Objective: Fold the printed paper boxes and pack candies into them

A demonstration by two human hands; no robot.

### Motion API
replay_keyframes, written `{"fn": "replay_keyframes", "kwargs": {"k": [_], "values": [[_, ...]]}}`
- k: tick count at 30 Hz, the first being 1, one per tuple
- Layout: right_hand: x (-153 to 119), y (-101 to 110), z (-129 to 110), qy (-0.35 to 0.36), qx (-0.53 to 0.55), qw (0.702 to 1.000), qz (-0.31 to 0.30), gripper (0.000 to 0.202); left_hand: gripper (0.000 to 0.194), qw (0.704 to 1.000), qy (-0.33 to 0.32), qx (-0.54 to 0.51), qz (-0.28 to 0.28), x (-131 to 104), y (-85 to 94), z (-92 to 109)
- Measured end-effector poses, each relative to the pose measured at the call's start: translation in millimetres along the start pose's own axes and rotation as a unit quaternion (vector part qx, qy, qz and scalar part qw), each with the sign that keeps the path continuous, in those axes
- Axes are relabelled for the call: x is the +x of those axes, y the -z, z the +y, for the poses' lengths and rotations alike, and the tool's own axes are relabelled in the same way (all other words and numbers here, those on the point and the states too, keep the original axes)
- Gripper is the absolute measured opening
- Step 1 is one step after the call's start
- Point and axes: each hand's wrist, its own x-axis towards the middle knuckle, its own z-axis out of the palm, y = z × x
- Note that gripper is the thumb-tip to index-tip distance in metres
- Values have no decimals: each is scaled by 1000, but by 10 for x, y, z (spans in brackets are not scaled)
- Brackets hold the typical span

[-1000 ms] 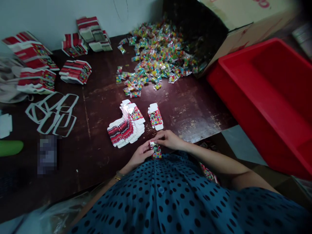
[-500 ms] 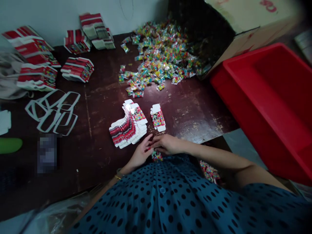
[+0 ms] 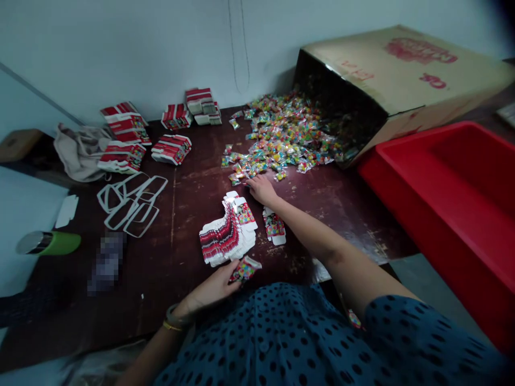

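Observation:
My left hand is closed around a small printed carton, its white flap end raised to the right. At the near edge of a heap of clear candy packets, my right hand has its fingertips pinched on a candy packet, mostly hidden beneath them. Between the hands lies a fanned stack of flat red-and-white cartons. Another flat carton sits under my right forearm, partly covered by it.
An open cardboard box lies on its side behind the packets. A red plastic bin stands at the right. Further carton bundles, white loop bands and a green bottle are on the left.
My right hand has left the left hand and reached forward to the candy packets. My left hand keeps the carton, now tilted in view. The camera view has tipped up.

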Motion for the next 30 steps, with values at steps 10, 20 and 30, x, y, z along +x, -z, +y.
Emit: {"fn": "replay_keyframes", "kwargs": {"k": [10,20,30], "values": [[-1374,721,-522,47,341,924,-165,21,47,926,-27,-356,123,535,-197,94],[-1407,784,-495,133,85,984,-77,17,61,937,-24,-342,59,609,-323,339],[-1681,506,-618,-31,349,936,33,17,53,898,-10,-425,116,603,-387,290]]}}
